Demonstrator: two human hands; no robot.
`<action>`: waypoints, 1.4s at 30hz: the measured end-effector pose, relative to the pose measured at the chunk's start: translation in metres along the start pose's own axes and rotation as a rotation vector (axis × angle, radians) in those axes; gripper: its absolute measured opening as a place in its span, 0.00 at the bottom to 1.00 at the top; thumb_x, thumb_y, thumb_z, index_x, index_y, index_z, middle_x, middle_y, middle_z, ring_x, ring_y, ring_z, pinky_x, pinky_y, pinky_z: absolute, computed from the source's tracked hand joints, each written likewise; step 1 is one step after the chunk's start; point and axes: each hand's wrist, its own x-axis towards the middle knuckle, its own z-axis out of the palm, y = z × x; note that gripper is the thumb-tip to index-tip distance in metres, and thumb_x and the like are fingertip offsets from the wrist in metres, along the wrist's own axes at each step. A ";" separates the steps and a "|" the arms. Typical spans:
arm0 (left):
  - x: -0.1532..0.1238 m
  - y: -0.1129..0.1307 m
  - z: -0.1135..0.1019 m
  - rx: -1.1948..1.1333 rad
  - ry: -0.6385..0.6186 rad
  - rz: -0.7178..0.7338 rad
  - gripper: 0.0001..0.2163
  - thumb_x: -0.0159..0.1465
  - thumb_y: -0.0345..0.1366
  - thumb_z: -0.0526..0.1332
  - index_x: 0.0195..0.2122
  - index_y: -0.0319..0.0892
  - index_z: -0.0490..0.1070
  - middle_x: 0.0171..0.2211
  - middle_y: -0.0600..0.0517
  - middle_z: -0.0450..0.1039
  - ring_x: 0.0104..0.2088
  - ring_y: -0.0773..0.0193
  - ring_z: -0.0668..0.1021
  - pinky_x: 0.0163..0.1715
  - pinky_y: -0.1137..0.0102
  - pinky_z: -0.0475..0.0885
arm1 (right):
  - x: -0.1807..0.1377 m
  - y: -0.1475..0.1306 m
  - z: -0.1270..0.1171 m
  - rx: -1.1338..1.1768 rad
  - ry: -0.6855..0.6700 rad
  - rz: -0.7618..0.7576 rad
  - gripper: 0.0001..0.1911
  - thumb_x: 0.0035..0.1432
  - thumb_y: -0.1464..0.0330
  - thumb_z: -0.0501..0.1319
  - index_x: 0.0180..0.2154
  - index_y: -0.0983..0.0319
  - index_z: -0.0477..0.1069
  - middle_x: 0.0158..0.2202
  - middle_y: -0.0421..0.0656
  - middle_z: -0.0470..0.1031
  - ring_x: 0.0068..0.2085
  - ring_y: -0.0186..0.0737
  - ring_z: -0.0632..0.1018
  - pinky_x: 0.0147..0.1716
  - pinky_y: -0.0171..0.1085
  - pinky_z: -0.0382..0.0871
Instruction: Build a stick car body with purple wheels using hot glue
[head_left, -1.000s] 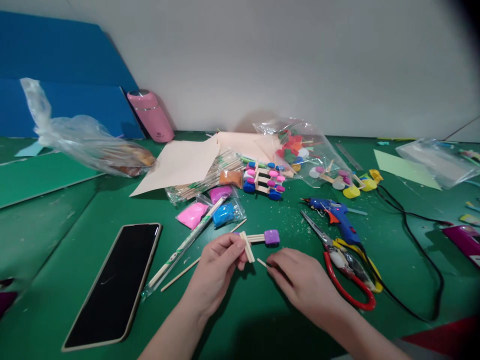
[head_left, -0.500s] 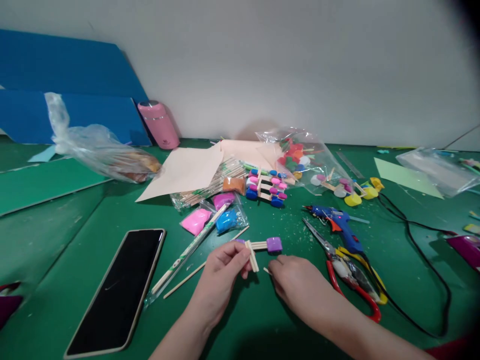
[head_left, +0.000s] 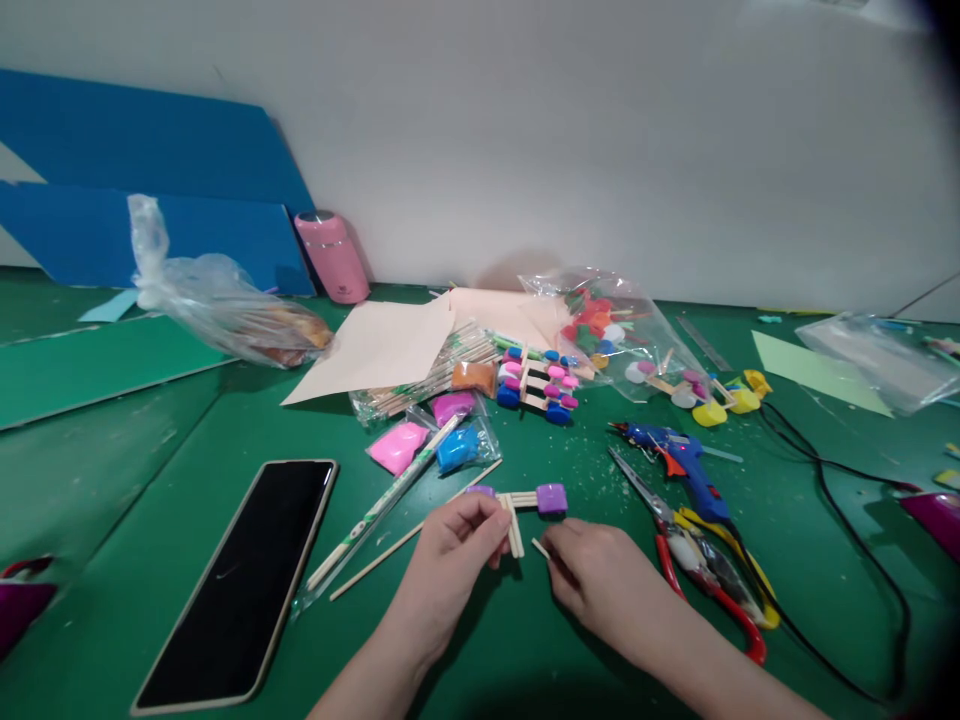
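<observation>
My left hand (head_left: pixel 452 560) pinches a small frame of wooden sticks (head_left: pixel 516 512) with purple caps (head_left: pixel 551 499) on its ends, held just above the green table. My right hand (head_left: pixel 600 580) lies to the right of it, its fingers closed on a short bit of wooden stick (head_left: pixel 540 547) whose tip points at the frame. A blue glue gun (head_left: pixel 679 460) and red-handled scissors (head_left: pixel 697 560) lie just to the right of my right hand.
A black phone (head_left: pixel 240 575) lies at the front left. Long sticks (head_left: pixel 390 505), clay packets (head_left: pixel 427 440), a finished stick-and-cap model (head_left: pixel 536 385), a bag of caps (head_left: pixel 607 325), paper sheets (head_left: pixel 382 345) and a pink bottle (head_left: pixel 334 258) crowd the middle and back. A black cord (head_left: pixel 862 560) loops at the right.
The view has tilted up slightly, so everything sits lower in the frame. My right hand has drawn the short stick a little closer to the frame; my left hand keeps its hold.
</observation>
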 end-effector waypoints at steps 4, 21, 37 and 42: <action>0.000 0.001 0.000 -0.012 0.002 0.003 0.10 0.56 0.35 0.60 0.19 0.38 0.67 0.18 0.55 0.65 0.21 0.71 0.64 0.22 0.76 0.59 | -0.001 0.001 -0.004 0.207 0.072 0.014 0.09 0.51 0.77 0.53 0.30 0.63 0.70 0.27 0.42 0.73 0.28 0.37 0.72 0.27 0.33 0.61; -0.003 0.006 0.002 0.120 -0.035 0.011 0.11 0.56 0.37 0.59 0.19 0.38 0.68 0.16 0.56 0.62 0.19 0.70 0.63 0.20 0.75 0.57 | 0.012 -0.004 -0.008 1.323 0.040 0.211 0.10 0.47 0.64 0.64 0.30 0.65 0.70 0.21 0.36 0.68 0.21 0.27 0.68 0.21 0.28 0.63; -0.002 0.007 0.004 0.153 -0.031 0.002 0.11 0.55 0.36 0.59 0.18 0.39 0.68 0.16 0.56 0.63 0.20 0.69 0.63 0.21 0.75 0.57 | 0.013 -0.003 -0.006 1.339 0.044 0.228 0.09 0.45 0.67 0.65 0.30 0.65 0.70 0.22 0.36 0.68 0.21 0.27 0.68 0.21 0.28 0.62; -0.003 0.010 0.005 0.143 -0.008 -0.002 0.12 0.54 0.37 0.60 0.16 0.39 0.67 0.15 0.56 0.62 0.19 0.70 0.63 0.21 0.75 0.56 | 0.013 -0.003 -0.006 1.325 0.059 0.231 0.09 0.44 0.67 0.66 0.29 0.64 0.70 0.22 0.36 0.69 0.22 0.28 0.68 0.21 0.28 0.62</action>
